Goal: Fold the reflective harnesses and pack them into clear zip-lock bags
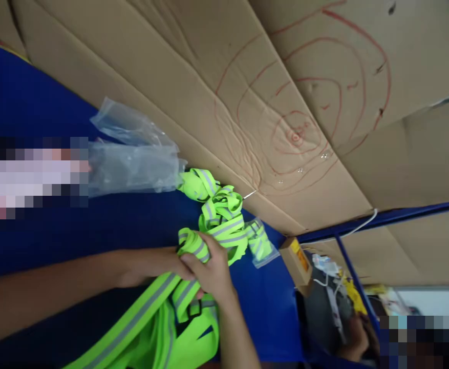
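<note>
Neon green straps with grey reflective stripes (220,215) lie heaped on a blue table (47,102). My left hand (151,266) reaches in from the left and is closed on a bundle of these straps. My right hand (211,269) comes up from below with its fingers wrapped round the same folded bundle. Longer straps with a black buckle (195,307) hang down below both hands toward me.
A clear plastic bag (132,154) lies on the table to the left. A small bag with folded straps (260,243) lies near the table's right edge. Cardboard sheets (285,102) with red scribbles stand behind. A small carton (297,261) and another person's hand (357,338) are at lower right.
</note>
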Tool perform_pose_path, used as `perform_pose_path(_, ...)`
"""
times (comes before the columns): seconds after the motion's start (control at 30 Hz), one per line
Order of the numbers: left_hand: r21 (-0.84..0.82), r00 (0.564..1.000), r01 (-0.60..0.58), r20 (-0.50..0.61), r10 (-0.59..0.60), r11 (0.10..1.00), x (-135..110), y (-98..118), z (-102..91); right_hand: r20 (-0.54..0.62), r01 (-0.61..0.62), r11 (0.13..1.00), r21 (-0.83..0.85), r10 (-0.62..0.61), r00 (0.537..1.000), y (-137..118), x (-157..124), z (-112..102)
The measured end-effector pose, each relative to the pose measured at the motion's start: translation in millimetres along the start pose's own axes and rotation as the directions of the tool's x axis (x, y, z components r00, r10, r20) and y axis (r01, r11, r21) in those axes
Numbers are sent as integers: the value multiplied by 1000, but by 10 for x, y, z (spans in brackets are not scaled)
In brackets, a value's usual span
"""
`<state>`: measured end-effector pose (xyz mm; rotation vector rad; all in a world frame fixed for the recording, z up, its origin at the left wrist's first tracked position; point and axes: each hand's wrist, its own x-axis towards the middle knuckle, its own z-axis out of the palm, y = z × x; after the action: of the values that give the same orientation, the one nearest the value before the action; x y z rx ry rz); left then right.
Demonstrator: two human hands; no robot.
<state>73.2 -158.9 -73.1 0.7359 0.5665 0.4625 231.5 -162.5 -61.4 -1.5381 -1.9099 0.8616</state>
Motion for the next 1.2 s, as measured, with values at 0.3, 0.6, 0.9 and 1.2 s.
perform_pose_path(0.3,252,946,100,275,-170,963,-78,124,-380,-63,-69,975,212,84,994,-113,-133,68)
perform_pose_path(0.6,366,948,127,228,-222,922,16,125,-648,21,-235,777,584,275,961,77,-31,211)
perform_pose_path(0.9,342,942,197,193,-274,919,-14,108,-681,-106,-198,694,692,369,923,-22,-59,116)
perform_pose_path(1.2,396,979,149,71,-192,906,11,121,-652,172,-386,384,839,484,858,41,19,70)
